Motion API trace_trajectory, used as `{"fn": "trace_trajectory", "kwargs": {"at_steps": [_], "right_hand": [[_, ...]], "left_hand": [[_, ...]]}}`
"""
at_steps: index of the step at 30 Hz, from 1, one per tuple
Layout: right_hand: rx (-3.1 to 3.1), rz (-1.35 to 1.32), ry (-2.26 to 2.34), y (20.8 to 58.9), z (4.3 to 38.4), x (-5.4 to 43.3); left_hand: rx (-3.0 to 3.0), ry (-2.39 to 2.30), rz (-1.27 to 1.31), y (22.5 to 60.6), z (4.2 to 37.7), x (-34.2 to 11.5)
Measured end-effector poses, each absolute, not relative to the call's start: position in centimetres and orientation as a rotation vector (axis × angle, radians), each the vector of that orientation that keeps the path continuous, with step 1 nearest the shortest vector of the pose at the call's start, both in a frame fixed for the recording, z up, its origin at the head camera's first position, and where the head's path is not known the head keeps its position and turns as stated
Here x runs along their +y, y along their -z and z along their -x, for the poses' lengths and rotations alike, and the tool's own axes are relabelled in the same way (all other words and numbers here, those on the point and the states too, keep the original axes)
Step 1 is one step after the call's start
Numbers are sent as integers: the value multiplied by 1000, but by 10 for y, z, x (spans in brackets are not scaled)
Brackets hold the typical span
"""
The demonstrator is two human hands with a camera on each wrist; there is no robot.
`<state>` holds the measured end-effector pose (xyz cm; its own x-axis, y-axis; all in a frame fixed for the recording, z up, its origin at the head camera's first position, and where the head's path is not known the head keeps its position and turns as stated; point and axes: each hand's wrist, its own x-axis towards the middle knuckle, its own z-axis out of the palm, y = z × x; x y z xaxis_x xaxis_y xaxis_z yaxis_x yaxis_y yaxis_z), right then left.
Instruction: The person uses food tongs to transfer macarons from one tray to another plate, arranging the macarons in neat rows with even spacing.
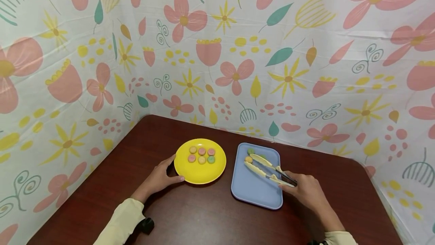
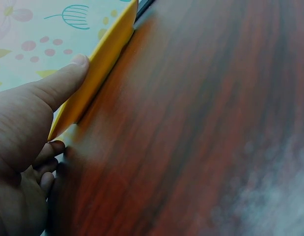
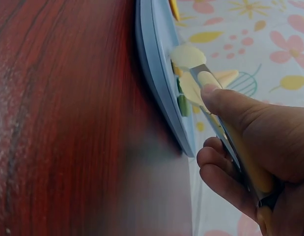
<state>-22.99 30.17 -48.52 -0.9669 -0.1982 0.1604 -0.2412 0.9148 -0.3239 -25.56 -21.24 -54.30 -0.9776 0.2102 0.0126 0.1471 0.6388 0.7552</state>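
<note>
My left hand [image 1: 159, 177] holds the rim of a round yellow plate [image 1: 200, 176], thumb at the near edge and fingers round the left side. Several small round macaron-like sweets, pink, yellow and green, sit on it in two rows. My right hand [image 1: 307, 192] grips a pair of tongs [image 1: 257, 170] with cream tips and metal arms. The tongs' tips are spread over a blue tray [image 1: 255, 196], with a yellow sweet [image 1: 249, 159] between them. A green sweet [image 1: 250, 151] lies just behind; another green one is partly hidden by the upper tip.
Both plate and tray stand on a dark red-brown wooden table [image 1: 190, 214], the tray to the right of the plate. A flower-printed cloth [image 1: 234, 48] hangs behind the table and along its left side.
</note>
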Motion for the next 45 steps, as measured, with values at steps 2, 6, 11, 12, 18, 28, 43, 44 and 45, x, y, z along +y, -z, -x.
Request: {"fn": "trace_trajectory", "kwargs": {"at_steps": [2, 6, 11, 12, 18, 28, 43, 44, 45], "right_hand": [[-2957, -336, -522, 486, 230, 301], [-2969, -335, -532, 485, 231, 300], [-2978, -335, -542, 484, 230, 298], [-2980, -334, -542, 484, 230, 298], [-2972, -329, -533, 483, 228, 299], [-2885, -387, -524, 467, 222, 292], [-2860, -528, -586, 449, 220, 246], [-2863, -537, -587, 448, 221, 243], [-2868, -542, -591, 448, 221, 240]], "left_hand": [[2776, -1264, -302, 543, 256, -213], [2780, -1263, -303, 543, 256, -213], [2775, -1273, -312, 542, 255, -213], [2776, -1273, -315, 542, 255, -213], [2776, -1275, -320, 544, 255, -214], [2783, -1267, -314, 544, 256, -213], [2773, -1277, -315, 544, 255, -213], [2771, -1278, -317, 544, 255, -213], [2773, -1276, -318, 544, 256, -213]]}}
